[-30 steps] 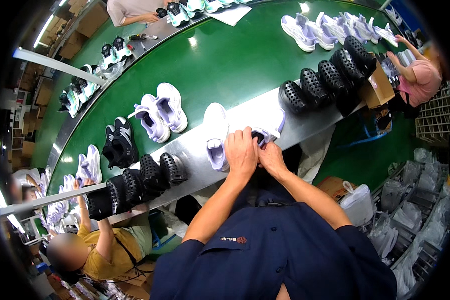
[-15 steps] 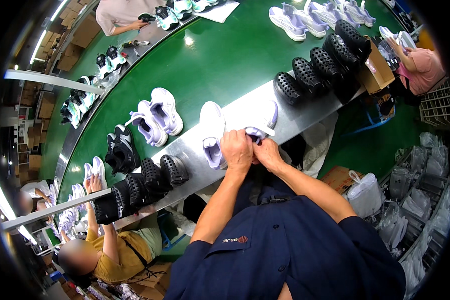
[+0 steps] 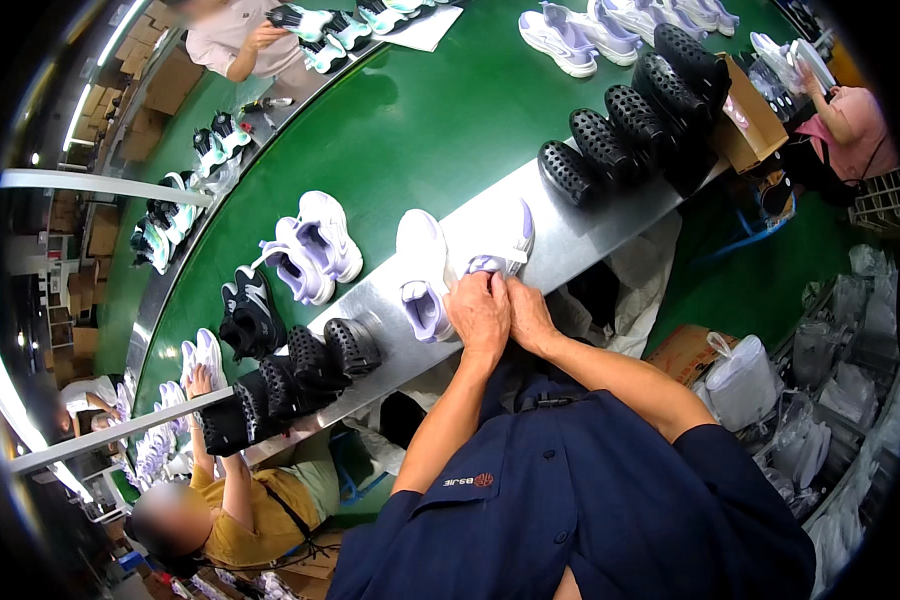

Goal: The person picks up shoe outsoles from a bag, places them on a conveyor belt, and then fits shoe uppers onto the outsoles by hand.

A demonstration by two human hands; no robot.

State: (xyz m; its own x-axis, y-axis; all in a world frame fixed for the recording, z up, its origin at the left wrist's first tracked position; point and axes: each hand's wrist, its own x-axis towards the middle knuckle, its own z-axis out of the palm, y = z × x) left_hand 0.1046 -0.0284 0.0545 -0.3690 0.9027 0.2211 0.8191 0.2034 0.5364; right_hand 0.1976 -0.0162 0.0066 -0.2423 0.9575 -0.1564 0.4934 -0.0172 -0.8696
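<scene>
A white and lavender sneaker (image 3: 505,238) points away from me on the metal ledge, its heel end toward my body. My left hand (image 3: 478,312) is closed at its heel opening, knuckles up. Beside it, my right hand (image 3: 530,315) grips the same end, the two hands touching. Their fingertips and most of the heel are hidden. Just left of my left hand, apart from the grip, stands a matching sneaker (image 3: 422,250) with its opening toward me.
Black perforated clogs stand right (image 3: 610,130) and left (image 3: 310,355) along the metal ledge (image 3: 570,240). On the green belt (image 3: 410,130) are another sneaker pair (image 3: 315,245) and black shoes (image 3: 248,310). Co-workers sit left (image 3: 255,510) and right (image 3: 855,130); another stands across (image 3: 240,45).
My hands have drawn slightly toward me and closer together at the heel, and the held sneaker has shifted a little left. The co-worker across now holds up a shoe.
</scene>
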